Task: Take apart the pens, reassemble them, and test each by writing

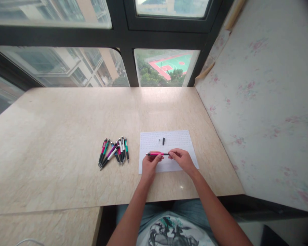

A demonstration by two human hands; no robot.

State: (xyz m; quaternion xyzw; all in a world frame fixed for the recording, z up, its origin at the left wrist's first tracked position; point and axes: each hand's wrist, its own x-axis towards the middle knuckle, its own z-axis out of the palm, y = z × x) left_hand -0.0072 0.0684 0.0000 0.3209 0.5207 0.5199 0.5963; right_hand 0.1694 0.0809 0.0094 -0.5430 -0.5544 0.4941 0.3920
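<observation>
My left hand (151, 163) pinches the barrel of a pink ballpoint pen (155, 154), which lies level from left to right above the paper. My right hand (181, 158) is closed at the pen's other end, where a thin dark section runs between the fingertips; its tip is hidden. Beneath both hands is a white sheet of paper (169, 135) with rows of faint handwriting. A short black grip sleeve (163, 141) lies on the sheet beyond the pen. Beside it is a tiny greyish piece (159, 139), too small to make out well, perhaps metal.
Several click pens (115, 152) in pink, green, purple, white and blue lie in a loose pile left of the sheet. The beige stone-patterned tabletop (67, 136) meets a dark window frame (164, 39) at the back and a flowered wall (259, 102) on the right.
</observation>
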